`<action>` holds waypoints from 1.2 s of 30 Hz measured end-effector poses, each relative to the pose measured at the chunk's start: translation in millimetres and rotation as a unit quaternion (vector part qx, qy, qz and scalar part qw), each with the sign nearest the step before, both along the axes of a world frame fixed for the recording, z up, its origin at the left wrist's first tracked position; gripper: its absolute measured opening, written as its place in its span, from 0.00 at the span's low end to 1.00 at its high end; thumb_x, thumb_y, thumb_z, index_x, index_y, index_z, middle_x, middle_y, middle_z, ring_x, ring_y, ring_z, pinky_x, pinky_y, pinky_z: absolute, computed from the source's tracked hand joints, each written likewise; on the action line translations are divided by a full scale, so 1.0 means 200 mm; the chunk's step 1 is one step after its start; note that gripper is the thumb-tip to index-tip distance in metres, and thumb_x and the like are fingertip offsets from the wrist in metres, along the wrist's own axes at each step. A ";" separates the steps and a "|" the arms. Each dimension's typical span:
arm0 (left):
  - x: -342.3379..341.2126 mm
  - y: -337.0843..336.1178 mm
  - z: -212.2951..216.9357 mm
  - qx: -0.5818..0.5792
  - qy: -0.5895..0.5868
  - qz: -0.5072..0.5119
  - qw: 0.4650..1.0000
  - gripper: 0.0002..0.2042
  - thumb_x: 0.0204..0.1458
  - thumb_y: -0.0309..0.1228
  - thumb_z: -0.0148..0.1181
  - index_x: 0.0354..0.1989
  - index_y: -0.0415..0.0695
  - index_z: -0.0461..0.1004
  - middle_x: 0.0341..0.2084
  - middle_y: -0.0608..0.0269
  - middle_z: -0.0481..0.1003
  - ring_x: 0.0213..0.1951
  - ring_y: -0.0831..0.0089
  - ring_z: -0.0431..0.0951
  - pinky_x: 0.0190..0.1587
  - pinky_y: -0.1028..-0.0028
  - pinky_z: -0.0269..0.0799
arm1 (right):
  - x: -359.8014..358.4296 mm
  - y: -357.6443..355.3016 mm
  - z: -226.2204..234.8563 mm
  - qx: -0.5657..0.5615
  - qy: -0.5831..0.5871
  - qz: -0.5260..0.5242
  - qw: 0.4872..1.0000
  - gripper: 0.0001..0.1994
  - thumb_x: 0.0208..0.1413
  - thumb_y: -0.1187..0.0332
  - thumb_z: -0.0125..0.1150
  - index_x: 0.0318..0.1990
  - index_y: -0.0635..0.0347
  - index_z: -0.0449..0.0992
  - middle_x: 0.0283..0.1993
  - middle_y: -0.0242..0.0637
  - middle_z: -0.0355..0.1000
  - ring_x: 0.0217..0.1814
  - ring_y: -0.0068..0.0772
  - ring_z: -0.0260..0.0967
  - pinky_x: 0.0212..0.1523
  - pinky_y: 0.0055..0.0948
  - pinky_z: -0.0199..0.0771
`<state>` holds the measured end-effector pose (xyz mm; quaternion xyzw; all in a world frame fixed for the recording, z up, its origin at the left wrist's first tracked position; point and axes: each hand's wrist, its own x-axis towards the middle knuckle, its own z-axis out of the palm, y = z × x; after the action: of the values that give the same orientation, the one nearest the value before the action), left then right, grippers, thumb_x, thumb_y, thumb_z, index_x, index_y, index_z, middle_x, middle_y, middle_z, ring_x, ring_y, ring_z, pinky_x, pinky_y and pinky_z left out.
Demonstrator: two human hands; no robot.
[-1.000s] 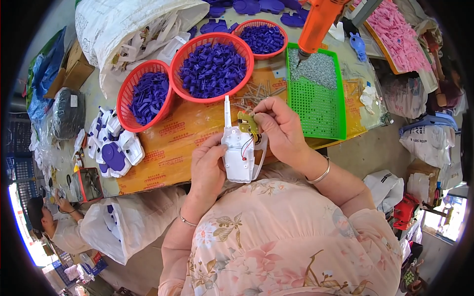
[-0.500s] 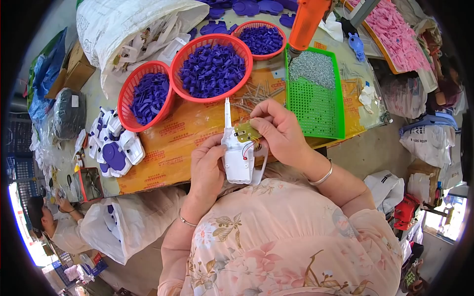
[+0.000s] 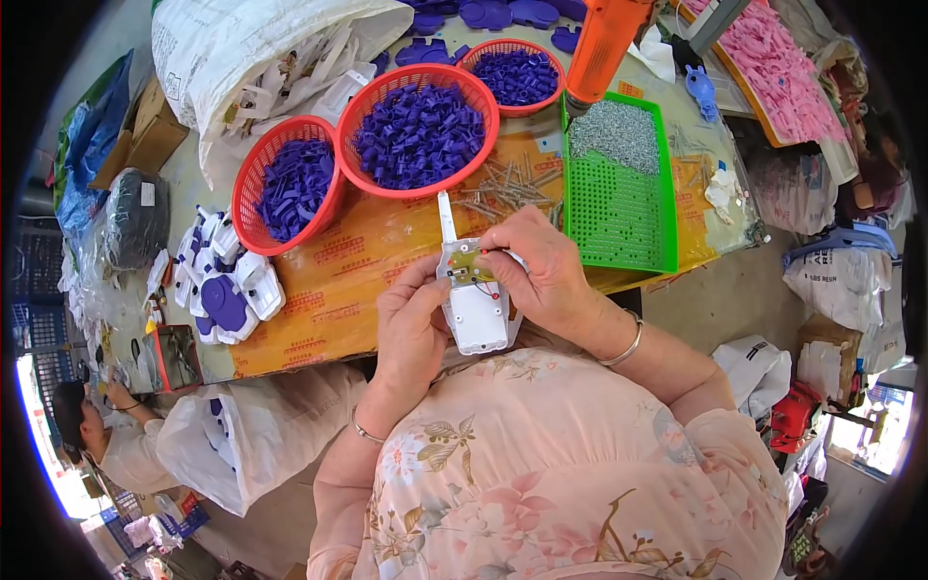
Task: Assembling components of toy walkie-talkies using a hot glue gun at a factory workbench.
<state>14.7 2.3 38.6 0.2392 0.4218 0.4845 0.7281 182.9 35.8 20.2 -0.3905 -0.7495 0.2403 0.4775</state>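
Note:
A white plastic housing half (image 3: 479,320) with a long narrow stem lies in front of my body, its inside facing up. My left hand (image 3: 411,314) is closed on its left edge, thumb on top. A small yellow-green circuit board (image 3: 466,270) with thin red and dark wires sits in the housing's upper part. Fingers of my right hand (image 3: 536,266) pinch the board's right end. Part of the housing's right side is hidden behind that hand.
Red baskets (image 3: 416,192) of purple parts stand beyond. Right of them are a green tray (image 3: 674,232) of screws and a hanging orange electric screwdriver (image 3: 606,48). Loose metal pins (image 3: 507,188) and assembled white-purple pieces (image 3: 227,290) lie on the table. Another person (image 3: 116,435) works at far left.
The circuit board has gone from tilted above the housing to lying flat in its upper part. My right hand has moved slightly left with it; the housing has turned a little.

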 end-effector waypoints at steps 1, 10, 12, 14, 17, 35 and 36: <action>0.00 0.00 0.01 -0.001 -0.002 -0.001 1.000 0.15 0.53 0.22 0.45 0.49 0.32 0.67 0.39 0.56 0.74 0.39 0.72 0.77 0.42 0.73 0.75 | 0.00 0.00 0.00 0.010 0.003 -0.007 1.000 0.08 0.45 0.76 0.63 0.33 0.60 0.72 0.30 0.39 0.70 0.33 0.41 0.66 0.32 0.33 0.68; -0.01 0.00 -0.03 0.012 -0.009 -0.005 1.000 0.17 0.52 0.21 0.45 0.51 0.31 0.66 0.39 0.56 0.74 0.40 0.72 0.76 0.43 0.74 0.74 | 0.00 0.00 -0.03 -0.046 0.058 -0.009 0.997 0.07 0.44 0.76 0.65 0.32 0.63 0.76 0.34 0.38 0.68 0.36 0.37 0.67 0.37 0.29 0.69; -0.02 0.00 -0.04 0.014 -0.006 -0.004 1.000 0.17 0.52 0.21 0.45 0.51 0.31 0.66 0.39 0.56 0.74 0.40 0.72 0.76 0.43 0.74 0.74 | 0.00 -0.01 -0.05 -0.083 0.063 0.007 0.995 0.07 0.44 0.76 0.65 0.32 0.64 0.76 0.34 0.38 0.68 0.36 0.36 0.68 0.36 0.28 0.70; -0.01 0.00 -0.04 0.015 -0.004 -0.004 1.000 0.17 0.52 0.20 0.45 0.51 0.31 0.66 0.39 0.56 0.74 0.40 0.72 0.76 0.43 0.74 0.74 | 0.00 0.00 -0.06 -0.025 0.044 -0.016 0.999 0.07 0.43 0.77 0.65 0.32 0.64 0.76 0.34 0.38 0.68 0.34 0.36 0.68 0.33 0.28 0.70; 0.00 0.00 -0.01 -0.003 0.001 -0.013 1.000 0.18 0.52 0.20 0.45 0.52 0.31 0.66 0.40 0.56 0.74 0.40 0.72 0.76 0.44 0.73 0.73 | -0.01 0.00 -0.08 0.047 0.025 -0.020 0.998 0.08 0.41 0.78 0.65 0.31 0.63 0.75 0.33 0.38 0.67 0.33 0.37 0.67 0.31 0.29 0.70; 0.00 0.00 -0.01 0.021 -0.047 -0.015 0.999 0.23 0.48 0.19 0.40 0.56 0.29 0.62 0.44 0.51 0.72 0.46 0.67 0.75 0.49 0.69 0.72 | 0.00 0.03 -0.08 0.108 -0.034 0.004 0.994 0.08 0.40 0.78 0.64 0.29 0.63 0.71 0.32 0.40 0.64 0.32 0.40 0.65 0.29 0.31 0.68; 0.00 0.00 -0.01 0.010 -0.039 -0.016 0.999 0.23 0.48 0.19 0.40 0.56 0.30 0.62 0.44 0.52 0.72 0.44 0.68 0.75 0.47 0.70 0.73 | -0.01 0.03 -0.08 0.108 -0.034 0.005 0.994 0.08 0.40 0.78 0.64 0.29 0.63 0.71 0.32 0.40 0.64 0.32 0.40 0.65 0.29 0.31 0.68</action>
<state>14.4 1.7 37.3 0.2338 0.3845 0.4860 0.7492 181.8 41.8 4.4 -0.3407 -0.7889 0.1468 0.4898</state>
